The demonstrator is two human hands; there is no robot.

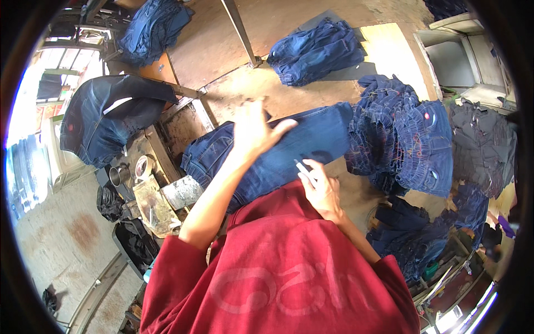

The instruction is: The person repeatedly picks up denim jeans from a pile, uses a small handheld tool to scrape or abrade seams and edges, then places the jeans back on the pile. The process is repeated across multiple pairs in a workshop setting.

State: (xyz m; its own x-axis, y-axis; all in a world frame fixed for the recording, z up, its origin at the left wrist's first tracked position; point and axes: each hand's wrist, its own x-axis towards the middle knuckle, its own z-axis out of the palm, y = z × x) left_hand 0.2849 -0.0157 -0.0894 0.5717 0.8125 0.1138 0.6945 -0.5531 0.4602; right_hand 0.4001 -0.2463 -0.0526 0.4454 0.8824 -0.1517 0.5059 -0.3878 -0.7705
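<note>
A pair of blue jeans (303,136) lies stretched across in front of me, its waist end toward the left and a leg toward the right. My left hand (255,132) is over the jeans, thumb spread away from the fingers, with nothing held; motion blurs its fingertips. Closer to my body, my right hand (322,193) is closed around small silvery thread snips (303,167), whose two pale prongs point up and left toward the denim. Part of the snips is hidden inside the fingers.
Right of the jeans stands a heap of denim with loose threads (400,133); dark grey garments (481,145) lie beyond it. A folded denim pile (317,51) sits ahead. At left, dark jeans (111,114) hang near a metal cup (118,175) and a tape roll (144,166).
</note>
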